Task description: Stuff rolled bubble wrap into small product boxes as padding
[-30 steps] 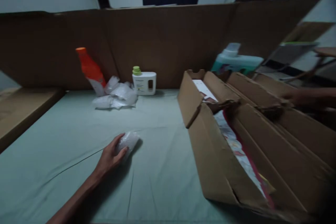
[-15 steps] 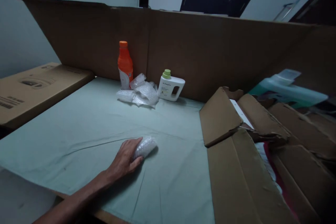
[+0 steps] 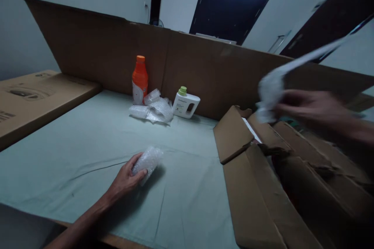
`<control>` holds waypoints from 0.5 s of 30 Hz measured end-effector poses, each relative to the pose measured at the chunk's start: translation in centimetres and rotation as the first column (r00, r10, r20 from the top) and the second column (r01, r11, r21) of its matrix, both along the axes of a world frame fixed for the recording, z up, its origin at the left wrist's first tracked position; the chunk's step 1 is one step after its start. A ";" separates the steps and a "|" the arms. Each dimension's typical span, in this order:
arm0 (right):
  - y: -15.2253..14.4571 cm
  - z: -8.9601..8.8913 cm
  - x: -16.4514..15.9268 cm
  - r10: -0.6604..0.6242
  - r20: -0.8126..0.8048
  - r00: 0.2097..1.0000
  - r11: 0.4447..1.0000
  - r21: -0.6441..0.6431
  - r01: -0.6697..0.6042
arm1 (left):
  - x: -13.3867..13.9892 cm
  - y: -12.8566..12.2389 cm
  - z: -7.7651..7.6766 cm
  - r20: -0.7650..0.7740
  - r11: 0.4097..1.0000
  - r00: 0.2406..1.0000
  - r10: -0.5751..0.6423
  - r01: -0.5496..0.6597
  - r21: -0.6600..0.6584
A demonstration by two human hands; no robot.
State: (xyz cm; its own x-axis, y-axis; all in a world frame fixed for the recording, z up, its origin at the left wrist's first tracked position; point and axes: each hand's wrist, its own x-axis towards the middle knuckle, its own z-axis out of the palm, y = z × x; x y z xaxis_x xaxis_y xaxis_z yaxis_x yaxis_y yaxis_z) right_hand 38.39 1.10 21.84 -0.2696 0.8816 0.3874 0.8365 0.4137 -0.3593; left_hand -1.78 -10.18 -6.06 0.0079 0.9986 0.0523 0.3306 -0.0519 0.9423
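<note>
My left hand (image 3: 128, 175) is wrapped round a small bubble-wrap bundle (image 3: 149, 163) above the cloth-covered table (image 3: 193, 186). What lies inside the wrap cannot be made out. At the right, over an open cardboard box (image 3: 248, 198), my right hand (image 3: 309, 109) pinches a white strip-like thing (image 3: 270, 91). It is smeared by motion, and a long thin part stretches from it up to the right. Its exact kind is unclear.
At the back stand an orange bottle (image 3: 140, 79) and a white jug (image 3: 186, 105) with a green cap. Crumpled bubble wrap (image 3: 157, 109) lies between them. A cardboard panel (image 3: 99, 42) rises behind, and a flat carton (image 3: 43, 97) sits left.
My right hand has come into view at the right with the white thing. My left hand has lifted the bundle slightly and moved it left in view. The camera has tilted up.
</note>
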 end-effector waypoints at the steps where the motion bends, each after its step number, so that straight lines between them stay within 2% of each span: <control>1: 0.8 -1.1 -1.9 0.029 0.025 0.999 0.995 -0.101 -0.027 | -0.4 -0.1 0.2 0.016 1.000 1.000 0.004 -0.004 0.005; 2: 2.0 -2.4 -4.2 0.064 0.044 0.997 0.982 -0.183 -0.055 | -0.9 -0.3 0.2 0.024 1.000 1.000 0.008 -0.009 0.011; 4: 5.1 -5.5 -9.4 0.120 0.092 0.989 0.961 -0.260 -0.092 | -2.1 -0.4 0.2 0.023 1.000 0.999 0.027 -0.027 0.014; 8: 12.4 -10.8 -17.9 0.121 0.235 0.965 0.953 -0.299 -0.046 | -4.9 -0.3 0.2 0.022 0.993 0.993 0.119 -0.119 -0.008; 12: 18.8 -13.5 -21.9 0.020 0.348 0.937 0.973 -0.220 0.061 | -7.2 0.7 0.9 -0.010 0.985 0.986 0.164 -0.164 -0.050; 15: 21.2 -15.5 -23.1 -0.052 0.358 0.932 0.985 -0.133 0.106 | -8.3 2.1 1.9 -0.066 0.984 0.983 0.170 -0.173 -0.040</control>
State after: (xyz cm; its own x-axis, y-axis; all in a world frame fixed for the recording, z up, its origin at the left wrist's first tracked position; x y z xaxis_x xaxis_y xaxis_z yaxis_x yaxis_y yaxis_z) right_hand 15.26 22.25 6.32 -0.2917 0.9455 0.1448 0.9480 0.3059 -0.0878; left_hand -10.12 -8.07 -4.16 -0.1622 0.9867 0.0112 0.3892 0.0535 0.9196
